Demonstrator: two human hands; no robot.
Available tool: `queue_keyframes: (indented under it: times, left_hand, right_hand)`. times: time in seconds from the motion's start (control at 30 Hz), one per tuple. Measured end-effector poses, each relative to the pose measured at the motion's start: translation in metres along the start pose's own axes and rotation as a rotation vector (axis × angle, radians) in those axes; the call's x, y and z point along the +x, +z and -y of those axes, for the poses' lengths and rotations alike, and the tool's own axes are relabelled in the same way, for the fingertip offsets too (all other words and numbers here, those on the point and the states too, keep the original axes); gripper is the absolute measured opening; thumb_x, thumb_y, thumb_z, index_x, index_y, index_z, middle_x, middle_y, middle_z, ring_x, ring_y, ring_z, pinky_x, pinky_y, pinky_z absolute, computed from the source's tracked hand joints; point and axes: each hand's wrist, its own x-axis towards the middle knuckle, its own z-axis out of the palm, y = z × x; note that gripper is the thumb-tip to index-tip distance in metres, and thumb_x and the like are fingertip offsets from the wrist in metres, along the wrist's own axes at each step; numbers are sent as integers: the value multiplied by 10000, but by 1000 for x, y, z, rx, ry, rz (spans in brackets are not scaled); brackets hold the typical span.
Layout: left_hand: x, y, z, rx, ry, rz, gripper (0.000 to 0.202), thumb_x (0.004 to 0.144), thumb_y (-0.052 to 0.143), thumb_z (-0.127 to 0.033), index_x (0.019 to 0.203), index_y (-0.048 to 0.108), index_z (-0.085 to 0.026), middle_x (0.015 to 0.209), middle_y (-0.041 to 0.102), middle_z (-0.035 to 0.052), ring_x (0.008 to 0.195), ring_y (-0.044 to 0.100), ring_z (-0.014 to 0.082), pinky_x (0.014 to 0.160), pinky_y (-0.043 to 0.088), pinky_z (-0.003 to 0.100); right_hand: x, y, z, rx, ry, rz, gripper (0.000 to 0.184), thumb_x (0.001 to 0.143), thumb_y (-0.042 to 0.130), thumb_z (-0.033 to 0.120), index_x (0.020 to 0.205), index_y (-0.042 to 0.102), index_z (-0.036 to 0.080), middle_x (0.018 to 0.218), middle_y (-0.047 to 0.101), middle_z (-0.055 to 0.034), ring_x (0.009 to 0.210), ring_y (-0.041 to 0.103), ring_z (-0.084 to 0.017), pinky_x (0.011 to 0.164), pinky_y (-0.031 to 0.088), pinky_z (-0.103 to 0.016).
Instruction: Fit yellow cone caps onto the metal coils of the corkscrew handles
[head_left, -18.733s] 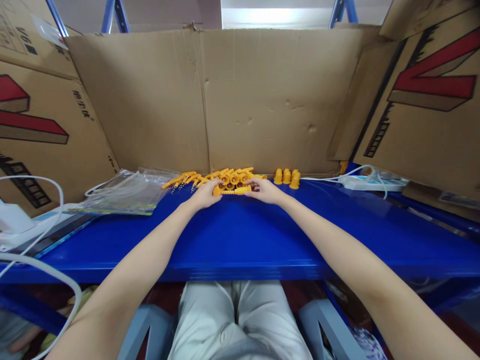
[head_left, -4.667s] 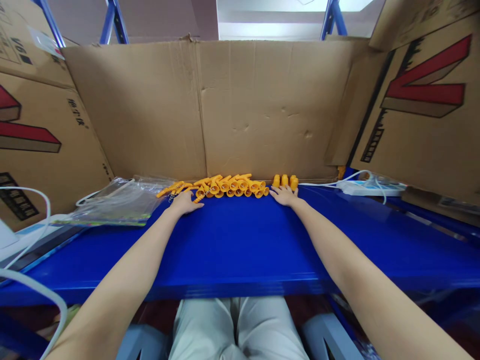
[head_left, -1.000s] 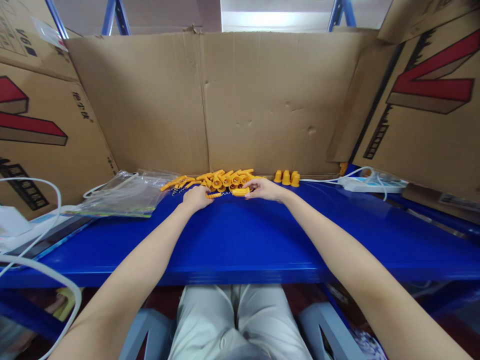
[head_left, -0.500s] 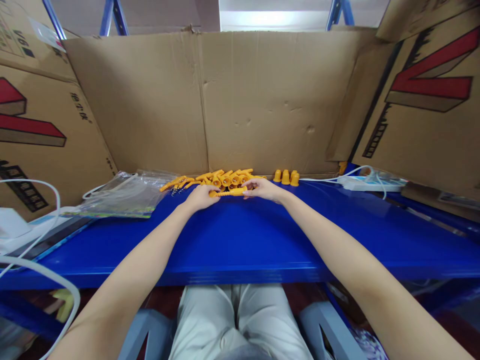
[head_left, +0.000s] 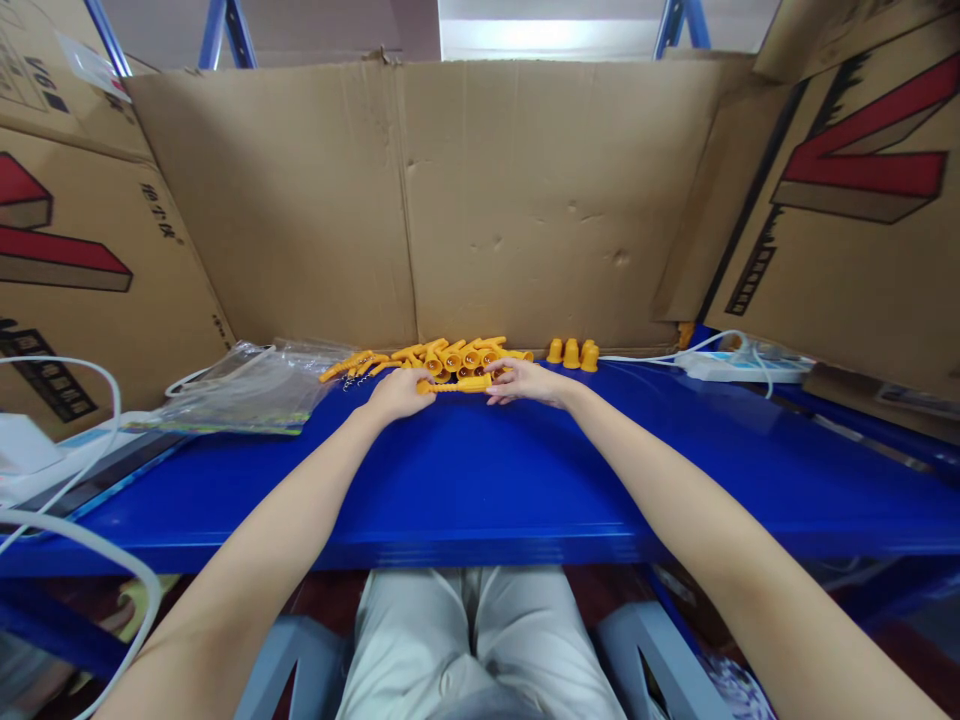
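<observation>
Both my hands meet at the far middle of the blue table (head_left: 480,470). Between them lies a long orange plastic piece (head_left: 457,384). My left hand (head_left: 401,392) pinches its left end, and my right hand (head_left: 525,381) grips its right end. Just behind them is a pile of several orange plastic parts (head_left: 450,355), some with small metal chains. To the right of that pile, three small orange caps (head_left: 572,353) stand upright against the cardboard.
A cardboard wall (head_left: 450,200) closes off the back and both sides. A clear plastic bag (head_left: 247,385) lies at the left. White cables (head_left: 75,400) run at the far left, and a white power strip (head_left: 739,368) sits at the back right.
A second ago each hand held a separate orange piece a little apart. The pieces have come together into one line between my hands. The hands have barely shifted since.
</observation>
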Motion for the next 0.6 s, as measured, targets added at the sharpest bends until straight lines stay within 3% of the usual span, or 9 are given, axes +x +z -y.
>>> queue_keyframes:
  times: [0.07, 0.17, 0.33, 0.47, 0.6]
  left_hand:
    - [0, 0, -1, 5, -2, 5, 310, 714, 558, -311, 975, 703, -229, 994, 731, 46, 957, 653, 236, 851, 490, 305]
    - [-2, -1, -3, 0, 0, -7, 318, 724, 555, -315, 992, 701, -229, 1006, 731, 47, 961, 656, 237, 860, 492, 308]
    - [-3, -2, -4, 1, -9, -28, 316, 730, 551, -312, 995, 704, -231, 1012, 729, 51, 972, 655, 241, 870, 493, 316]
    - [-2, -1, -2, -12, -6, -32, 307, 733, 548, -302, 984, 707, -225, 1009, 730, 48, 981, 652, 232, 874, 492, 305]
    - [0, 1, 0, -21, -27, -43, 303, 737, 555, -313, 982, 709, -223, 1008, 731, 51, 983, 653, 233, 877, 496, 308]
  right_hand:
    - [-1, -2, 0, 5, -6, 11, 334, 796, 731, 163, 1050, 516, 180, 885, 698, -38, 705, 706, -117, 724, 585, -252]
    - [-2, 0, 1, 9, 24, 28, 188, 856, 680, 267, 888, 539, 146, 785, 707, -57, 631, 694, -116, 641, 574, -216]
    - [0, 12, 3, -1, 145, 25, 459, 971, 407, 485, 726, 547, 123, 609, 677, -95, 429, 612, -105, 426, 481, -177]
    - [1, 13, 3, -35, 192, 11, 525, 966, 330, 557, 808, 571, 118, 609, 679, -90, 353, 549, -92, 336, 403, -175]
    - [0, 9, 3, 18, 143, 42, 316, 918, 569, 425, 1052, 535, 142, 852, 730, -90, 509, 648, -106, 457, 505, -184]
